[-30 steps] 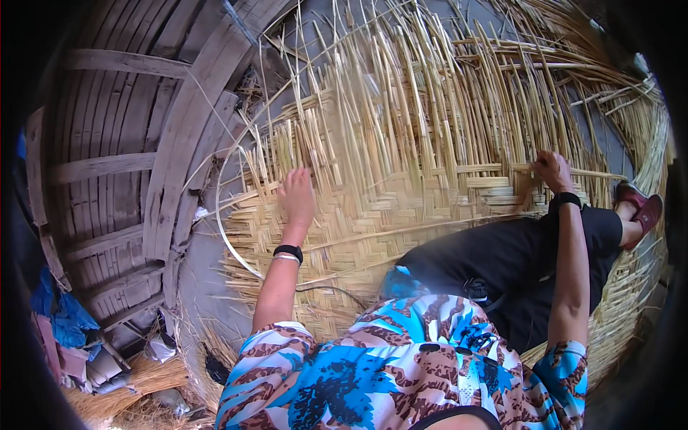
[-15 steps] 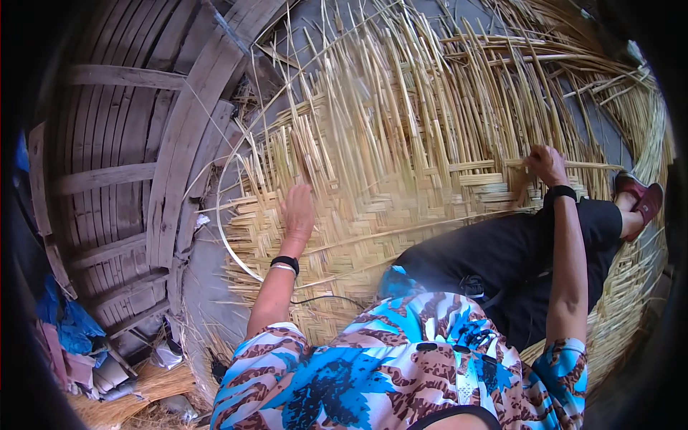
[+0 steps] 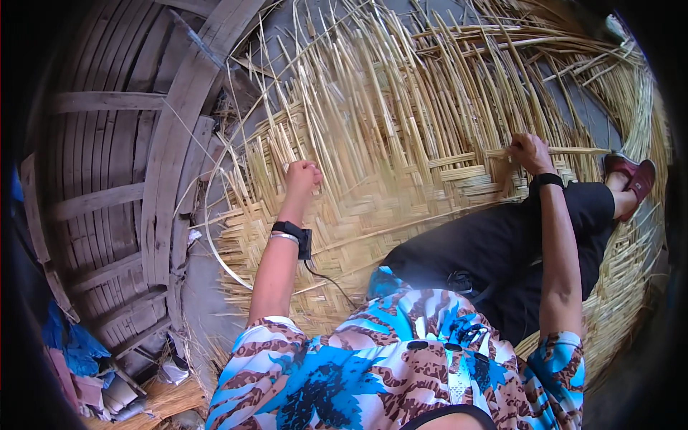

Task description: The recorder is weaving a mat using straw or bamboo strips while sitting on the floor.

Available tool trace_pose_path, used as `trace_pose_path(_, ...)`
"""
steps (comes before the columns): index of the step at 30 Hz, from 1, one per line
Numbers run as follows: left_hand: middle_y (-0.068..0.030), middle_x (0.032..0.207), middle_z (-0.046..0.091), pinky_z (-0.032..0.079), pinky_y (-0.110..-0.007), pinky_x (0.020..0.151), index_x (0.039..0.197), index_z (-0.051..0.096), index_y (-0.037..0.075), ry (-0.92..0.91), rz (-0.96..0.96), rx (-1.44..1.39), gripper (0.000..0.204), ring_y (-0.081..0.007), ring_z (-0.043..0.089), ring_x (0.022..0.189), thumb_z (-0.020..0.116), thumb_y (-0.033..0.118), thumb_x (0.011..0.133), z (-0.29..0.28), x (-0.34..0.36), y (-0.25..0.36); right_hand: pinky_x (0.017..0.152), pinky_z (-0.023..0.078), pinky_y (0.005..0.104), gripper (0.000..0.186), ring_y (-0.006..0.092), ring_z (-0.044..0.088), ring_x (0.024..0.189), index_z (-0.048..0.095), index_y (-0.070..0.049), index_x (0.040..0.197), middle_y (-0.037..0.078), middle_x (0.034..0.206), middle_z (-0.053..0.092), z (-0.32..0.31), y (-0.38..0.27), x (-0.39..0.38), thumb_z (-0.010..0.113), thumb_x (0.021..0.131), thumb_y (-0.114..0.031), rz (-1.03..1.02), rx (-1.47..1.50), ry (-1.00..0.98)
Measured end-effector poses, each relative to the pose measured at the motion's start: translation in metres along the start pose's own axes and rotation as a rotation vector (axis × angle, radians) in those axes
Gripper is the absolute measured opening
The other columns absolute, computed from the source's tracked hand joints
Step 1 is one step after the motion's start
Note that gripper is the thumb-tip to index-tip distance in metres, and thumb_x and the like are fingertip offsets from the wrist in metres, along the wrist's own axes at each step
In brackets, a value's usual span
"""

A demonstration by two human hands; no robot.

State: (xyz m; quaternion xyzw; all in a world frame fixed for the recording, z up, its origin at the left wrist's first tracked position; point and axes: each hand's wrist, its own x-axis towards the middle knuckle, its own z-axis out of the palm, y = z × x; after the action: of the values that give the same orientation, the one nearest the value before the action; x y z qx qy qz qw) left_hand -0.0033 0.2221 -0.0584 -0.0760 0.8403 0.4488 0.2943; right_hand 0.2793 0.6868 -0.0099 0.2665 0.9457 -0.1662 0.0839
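Observation:
A partly woven straw-coloured mat (image 3: 344, 236) lies beneath me, its long upright strips (image 3: 401, 93) fanning away at the top, hazy in the middle. My left hand (image 3: 304, 175) is curled closed low among the upright strips at the left; what lies inside its fingers is unclear. A small dark device with a cord (image 3: 303, 244) is at that wrist. My right hand (image 3: 529, 150) is closed on a horizontal reed strip (image 3: 578, 150) that runs across the uprights at the right.
A weathered slatted wooden structure (image 3: 158, 201) borders the left, with blue plastic (image 3: 72, 340) at lower left. Loose reeds (image 3: 502, 36) heap at upper right. My legs in dark trousers (image 3: 459, 244) lie across the mat, red shoes (image 3: 638, 183) at the right.
My left hand has risen slightly to the right and its fingers have curled in. My right hand has shifted left and up in the picture, still gripping the strip.

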Motion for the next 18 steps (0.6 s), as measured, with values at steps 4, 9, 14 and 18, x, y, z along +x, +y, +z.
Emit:
trace_pose_path(4,-0.0083,0.075,0.063,0.051,-0.027,0.054,0.09,0.061,-0.002,-0.18,-0.096,0.064,0.017,-0.0161,0.063,0.062,0.046,0.005,0.086,-0.005,0.007,0.011,0.07,0.04,0.0489,0.02,0.0324,0.061,0.079,0.062,-0.009,0.076,0.01,0.075,0.064,0.0,0.003,0.0,0.065,0.075,-0.029,0.019,-0.03,-0.027)
trace_pose_path(9,-0.0056,0.072,0.062,0.038,-0.019,0.039,0.094,0.061,0.0,-0.301,-0.12,-0.03,0.017,-0.0096,0.056,0.052,0.047,0.003,0.086,-0.004,-0.007,0.015,0.073,0.036,0.0478,0.021,0.0301,0.061,0.077,0.061,-0.01,0.071,0.008,0.073,0.063,0.008,0.009,0.001,0.068,0.072,-0.03,0.013,0.036,0.023)
trace_pose_path(14,-0.0059,0.083,0.066,0.042,-0.023,0.049,0.097,0.063,0.001,-0.49,-0.137,0.048,0.019,-0.0103,0.059,0.064,0.051,-0.003,0.082,-0.009,-0.013,0.035,0.073,0.036,0.0478,0.021,0.0295,0.061,0.078,0.061,-0.01,0.071,0.007,0.073,0.064,0.003,0.004,0.002,0.069,0.072,-0.03,0.027,0.042,-0.004)
trace_pose_path(18,-0.0065,0.085,0.067,0.048,-0.028,0.06,0.095,0.066,0.004,-0.68,0.077,0.376,0.016,-0.0152,0.062,0.073,0.061,0.006,0.08,-0.005,-0.005,0.034,0.074,0.036,0.0482,0.02,0.029,0.061,0.079,0.062,-0.011,0.072,0.008,0.073,0.064,0.001,0.004,0.001,0.069,0.071,-0.03,0.041,0.052,-0.015)
